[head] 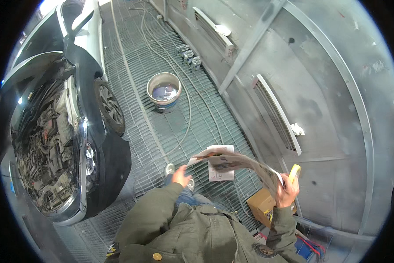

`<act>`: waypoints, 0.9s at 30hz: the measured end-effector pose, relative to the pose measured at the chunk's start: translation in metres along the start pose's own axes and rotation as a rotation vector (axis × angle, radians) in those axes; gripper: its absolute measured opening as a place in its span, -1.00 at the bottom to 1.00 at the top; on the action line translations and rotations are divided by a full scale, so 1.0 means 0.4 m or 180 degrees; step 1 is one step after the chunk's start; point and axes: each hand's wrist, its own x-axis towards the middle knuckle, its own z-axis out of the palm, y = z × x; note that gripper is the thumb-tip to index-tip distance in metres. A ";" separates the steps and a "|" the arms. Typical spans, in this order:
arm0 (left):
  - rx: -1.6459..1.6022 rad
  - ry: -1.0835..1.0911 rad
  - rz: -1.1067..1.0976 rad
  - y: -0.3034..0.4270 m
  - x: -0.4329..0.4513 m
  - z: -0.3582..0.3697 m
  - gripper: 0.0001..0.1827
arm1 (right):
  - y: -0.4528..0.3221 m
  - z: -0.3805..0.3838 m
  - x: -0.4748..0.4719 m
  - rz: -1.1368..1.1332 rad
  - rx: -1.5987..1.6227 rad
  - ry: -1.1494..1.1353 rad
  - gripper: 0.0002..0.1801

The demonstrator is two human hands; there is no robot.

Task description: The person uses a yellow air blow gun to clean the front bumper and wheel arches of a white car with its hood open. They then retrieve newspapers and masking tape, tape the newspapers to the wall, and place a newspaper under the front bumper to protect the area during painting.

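Observation:
A printed paper sheet, likely newspaper (246,162), is stretched in a curve between my hands, blurred by motion. My right hand (287,190) grips its right end and also holds a roll of yellow masking tape (294,173). At the sheet's left end is my left hand (181,177); its fingers are near the edge, and whether they pinch it I cannot tell. Below the stretched sheet, another printed paper (221,177) lies on the floor grating. To the left stands a car with its engine bay (49,144) exposed and a dark front fender (113,157).
A bucket (164,107) holding liquid stands on the grating, with hoses (189,115) running past it. Several cans (188,56) line the metal wall at right. Below my right hand is a cardboard box (261,204). Vented panels (275,113) project from the wall.

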 end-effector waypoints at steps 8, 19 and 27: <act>0.0204 -0.1040 0.2090 0.297 0.112 0.142 -0.08 | 0.103 0.031 0.001 0.0466 -0.0355 -0.0171 -0.91; 0.0674 -0.1577 0.3157 0.528 0.261 0.667 0.56 | -0.027 0.018 0.173 0.1283 -0.1656 -0.0630 -0.55; 0.1226 -0.2174 0.2307 0.676 0.216 0.528 -0.56 | -0.068 -0.108 0.251 0.1925 -0.2050 -0.0739 -0.61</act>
